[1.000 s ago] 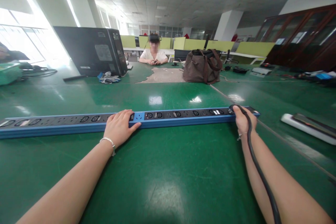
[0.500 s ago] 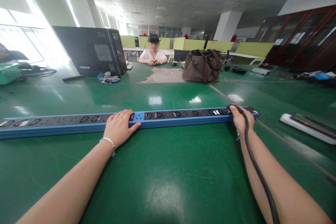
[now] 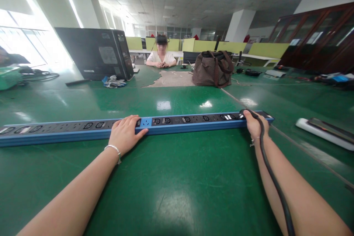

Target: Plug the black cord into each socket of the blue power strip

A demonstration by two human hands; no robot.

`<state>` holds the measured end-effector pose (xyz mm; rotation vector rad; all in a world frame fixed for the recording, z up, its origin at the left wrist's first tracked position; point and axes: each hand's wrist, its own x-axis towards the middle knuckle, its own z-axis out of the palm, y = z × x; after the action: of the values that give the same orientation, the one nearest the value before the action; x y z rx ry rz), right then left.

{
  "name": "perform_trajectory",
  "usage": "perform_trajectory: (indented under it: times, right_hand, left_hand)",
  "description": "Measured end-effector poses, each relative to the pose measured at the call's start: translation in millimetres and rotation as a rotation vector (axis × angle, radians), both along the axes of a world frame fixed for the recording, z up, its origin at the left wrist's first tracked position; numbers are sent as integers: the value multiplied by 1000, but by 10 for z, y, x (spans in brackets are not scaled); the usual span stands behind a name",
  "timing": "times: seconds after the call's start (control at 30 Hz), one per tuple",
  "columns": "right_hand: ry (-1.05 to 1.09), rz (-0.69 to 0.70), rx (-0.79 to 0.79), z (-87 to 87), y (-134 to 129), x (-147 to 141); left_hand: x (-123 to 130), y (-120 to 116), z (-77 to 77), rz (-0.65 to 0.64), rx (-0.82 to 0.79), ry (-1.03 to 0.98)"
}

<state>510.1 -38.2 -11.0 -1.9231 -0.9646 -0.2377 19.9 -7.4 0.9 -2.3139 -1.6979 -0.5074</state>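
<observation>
A long blue power strip (image 3: 177, 128) with black sockets lies across the green table. My left hand (image 3: 125, 132) grips it left of the middle, fingers draped over the top and thumb against the front side, beside a blue socket. Near the strip's right end, my right hand (image 3: 256, 125) is closed around a black plug (image 3: 242, 113). The plug is at the strip's top face; my fingers hide whether its prongs sit in a socket. Its thick black cable (image 3: 269, 171) runs back over my right forearm.
A white-and-black bar-shaped device (image 3: 326, 132) lies to the right. Farther back are a black computer case (image 3: 96, 53), gloves (image 3: 114, 81) and a brown bag (image 3: 212, 69). Across the table (image 3: 179, 177) sits another person (image 3: 162, 58), hands together.
My right hand and wrist have shifted very slightly, the cable with them. My left hand and the power strip stay in place.
</observation>
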Motion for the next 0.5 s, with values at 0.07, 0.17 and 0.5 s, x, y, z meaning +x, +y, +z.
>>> perform_trajectory:
  times: [0.07, 0.17, 0.5]
  right_hand:
    - [-25, 1, -14, 7, 7, 14]
    - [-22, 2, -23, 9, 19, 47]
    - [-53, 119, -29, -110, 45, 111]
  left_hand:
    - [2, 1, -2, -7, 5, 2]
    - [5, -1, -3, -7, 2, -4]
    - [11, -8, 8, 3, -3, 0]
